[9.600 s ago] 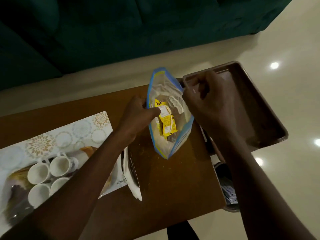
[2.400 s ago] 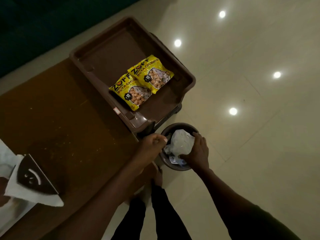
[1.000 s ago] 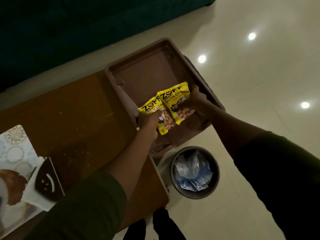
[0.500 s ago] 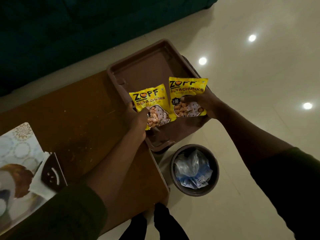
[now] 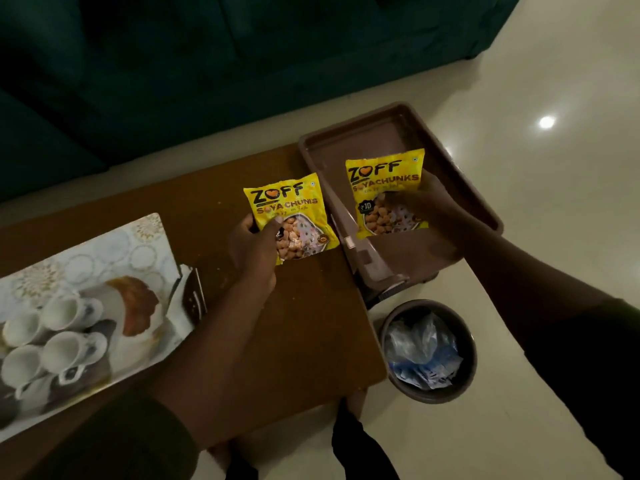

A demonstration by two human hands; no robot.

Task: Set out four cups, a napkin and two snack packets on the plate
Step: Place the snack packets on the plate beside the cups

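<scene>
Two yellow foil soya-chunk packets: left packet pinched by left hand; right packet clamped in right hand; likely light, crinkly, slippery; grip the lower edges.

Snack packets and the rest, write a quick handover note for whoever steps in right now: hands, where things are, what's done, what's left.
Left hand: holds one yellow soya-chunk snack packet above the brown wooden table.
Right hand: holds the second yellow packet above the brown plastic tray.
The patterned rectangular plate lies at the table's left, with four white cups on it. The folded napkin rests at the plate's right edge, half off it.
Done: cups are on the plate.
Left: lay both packets on the plate and move the napkin fully onto it.
</scene>
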